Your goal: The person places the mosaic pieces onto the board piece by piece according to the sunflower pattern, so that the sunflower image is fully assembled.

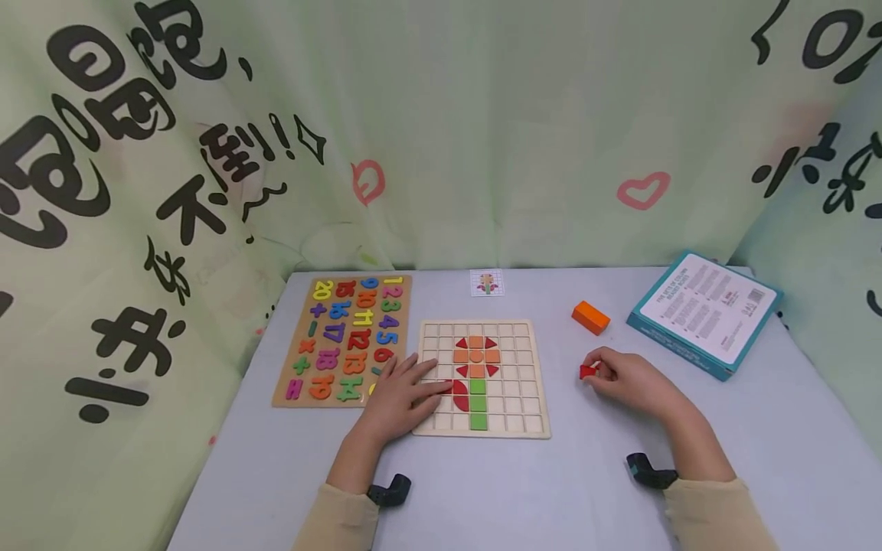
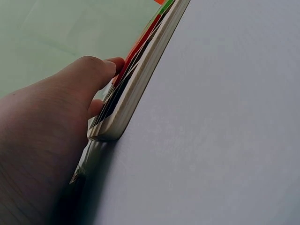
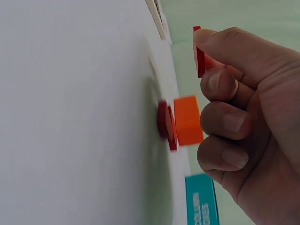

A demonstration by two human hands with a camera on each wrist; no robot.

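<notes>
My left hand [image 1: 403, 398] lies spread over the left side of a wooden grid board [image 1: 517, 383], fingers fairly straight. Its fingertips touch the red curved pieces [image 1: 460, 401] beside a column of green squares [image 1: 478, 404]. Above that column, orange squares [image 1: 475, 341] and red triangles [image 1: 491, 370] form a flower shape. In the right wrist view, my right hand [image 3: 243, 108] pinches a thin red piece [image 3: 200, 61] between thumb and index finger, with the other fingers curled. More red pieces [image 3: 167, 124] lie on the table below that hand.
An orange block [image 1: 590, 317] and a teal box [image 1: 710, 310] stand at the right. At the left lies a number board [image 1: 310, 383], partly under my left hand. A small pattern card [image 1: 487, 283] rests behind the grid board. Curtains [image 1: 551, 153] enclose the table.
</notes>
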